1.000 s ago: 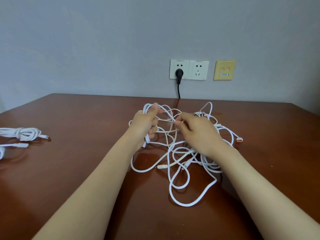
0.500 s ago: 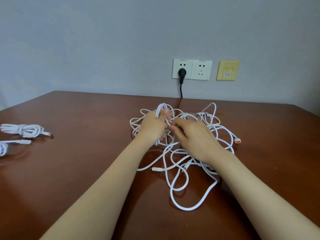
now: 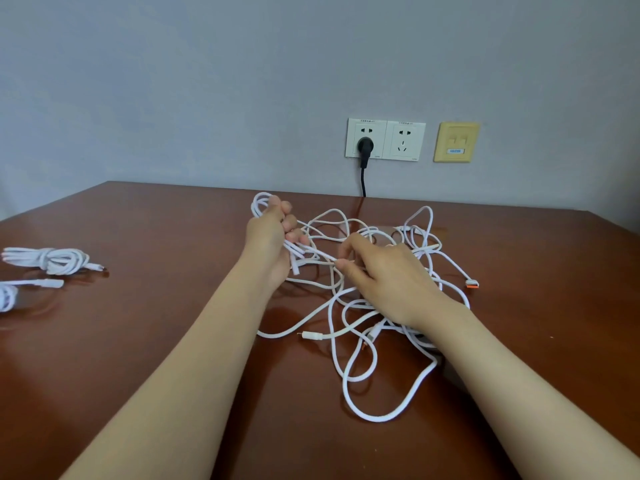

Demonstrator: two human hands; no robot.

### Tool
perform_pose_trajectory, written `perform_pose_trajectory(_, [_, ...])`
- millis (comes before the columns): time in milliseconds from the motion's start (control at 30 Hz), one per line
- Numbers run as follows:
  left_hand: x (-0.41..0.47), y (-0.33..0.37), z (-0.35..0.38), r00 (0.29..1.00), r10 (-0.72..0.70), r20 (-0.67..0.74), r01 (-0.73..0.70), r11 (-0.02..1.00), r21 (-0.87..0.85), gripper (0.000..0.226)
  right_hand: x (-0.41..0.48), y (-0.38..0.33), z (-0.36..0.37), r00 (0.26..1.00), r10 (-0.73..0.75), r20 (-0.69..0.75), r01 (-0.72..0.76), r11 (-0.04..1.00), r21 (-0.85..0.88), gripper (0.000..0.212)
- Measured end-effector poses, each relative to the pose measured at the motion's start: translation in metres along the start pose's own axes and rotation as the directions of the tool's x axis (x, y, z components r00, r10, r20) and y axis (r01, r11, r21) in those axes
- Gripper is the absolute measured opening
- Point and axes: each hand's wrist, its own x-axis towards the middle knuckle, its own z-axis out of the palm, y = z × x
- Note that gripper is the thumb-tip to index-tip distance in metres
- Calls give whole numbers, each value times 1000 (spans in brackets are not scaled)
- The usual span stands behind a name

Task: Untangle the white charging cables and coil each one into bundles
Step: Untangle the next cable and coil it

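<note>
A tangle of white charging cables (image 3: 360, 344) lies on the brown table (image 3: 156, 341), mid-right. My left hand (image 3: 270, 244) is raised at the tangle's left side and grips a small coil of white cable loops, with a loop sticking up above the fingers. My right hand (image 3: 381, 275) sits over the middle of the tangle and pinches a strand that runs from the coil in the left hand. One plug with an orange tip (image 3: 471, 284) lies at the tangle's right edge. Another connector (image 3: 311, 336) lies near the front.
A coiled white cable bundle (image 3: 52, 259) lies at the table's far left, with part of another bundle (image 3: 7, 296) below it at the frame edge. On the wall behind are two white sockets (image 3: 384, 139), a black plug and cord (image 3: 363, 157), and a yellow plate (image 3: 456, 142).
My left hand has moved left and lifted with its coil of loops. My right hand has drawn back to the right, and the strand now stretches between the two hands.
</note>
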Motion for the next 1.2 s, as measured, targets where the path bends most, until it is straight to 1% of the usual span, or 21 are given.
perform_pose_trajectory(100, [2, 5, -3, 1000, -20, -5, 20, 999, 45, 39, 1, 4, -1, 1000, 11, -17, -11, 1000, -11, 12])
perform_pose_trajectory(167, [3, 4, -3, 999, 26, -38, -19, 985, 170, 38, 1, 6, -1, 997, -9, -72, 5, 998, -56, 12])
perform_pose_trajectory(267, [2, -3, 1, 994, 95, -62, -60, 902, 428, 34, 1, 10, 2, 976, -114, -186, 81, 981, -176, 18])
perform_pose_trajectory(367, [2, -8, 3, 988, 145, -46, -91, 804, 588, 35, 1, 9, 2, 956, -179, -230, 127, 966, -223, 18])
perform_pose_trajectory(467, [-1, -12, 4, 986, 164, -29, -107, 756, 646, 35, 2, 5, 1, 944, -207, -257, 168, 972, -163, 13])
perform_pose_trajectory(567, [-6, -16, 8, 988, 152, -8, -105, 720, 686, 37, 5, 0, 4, 931, -226, -287, 222, 974, -47, 8])
perform_pose_trajectory(633, [-9, -19, 13, 991, 134, 9, -97, 664, 742, 38, 5, -4, 5, 926, -207, -315, 230, 973, 35, 9])
perform_pose_trajectory(700, [-12, -22, 16, 996, 80, 30, -72, 608, 791, 41, 4, -6, 2, 948, -117, -296, 156, 981, 112, 13])
perform_pose_trajectory(767, [-15, -25, 19, 997, -34, 70, -33, 632, 774, 50, 2, -5, 0, 966, 20, -258, 27, 983, 179, 23])
perform_pose_trajectory(833, [-20, -27, 20, 982, -130, 136, -16, 664, 748, 61, 1, -2, -2, 963, 124, -241, -72, 974, 216, 33])
perform_pose_trajectory(867, [-21, -29, 19, 971, -144, 192, -51, 661, 749, 62, 1, -1, -2, 957, 157, -243, -103, 970, 222, 35])
perform_pose_trajectory(933, [-23, -33, 19, 938, -173, 299, -134, 614, 778, 66, 1, 0, -3, 953, 185, -242, -131, 966, 225, 32])
perform_pose_trajectory(1000, [-25, -33, 17, 899, -250, 360, -154, 589, 793, 74, 1, 3, -4, 961, 174, -213, -119, 962, 247, 25])
perform_pose_trajectory(1033, [-25, -33, 16, 880, -301, 368, -130, 592, 795, 70, 1, 4, -6, 968, 164, -192, -105, 952, 286, 25])
perform_pose_trajectory(1100, [-27, -27, 15, 825, -410, 389, -59, 622, 781, 52, 0, 7, -9, 974, 159, -161, -89, 923, 374, 30])
perform_pose_trajectory(1133, [-29, -24, 15, 793, -457, 404, -23, 639, 769, 44, 0, 7, -10, 977, 161, -139, -90, 904, 418, 25])
perform_pose_trajectory(1167, [-30, -22, 15, 765, -482, 428, -7, 658, 753, 36, 0, 6, -11, 979, 164, -120, -91, 882, 462, 16])
perform_pose_trajectory(1200, [-29, -20, 14, 747, -493, 446, -2, 668, 744, 29, 0, 6, -12, 979, 170, -109, -93, 860, 502, 13])
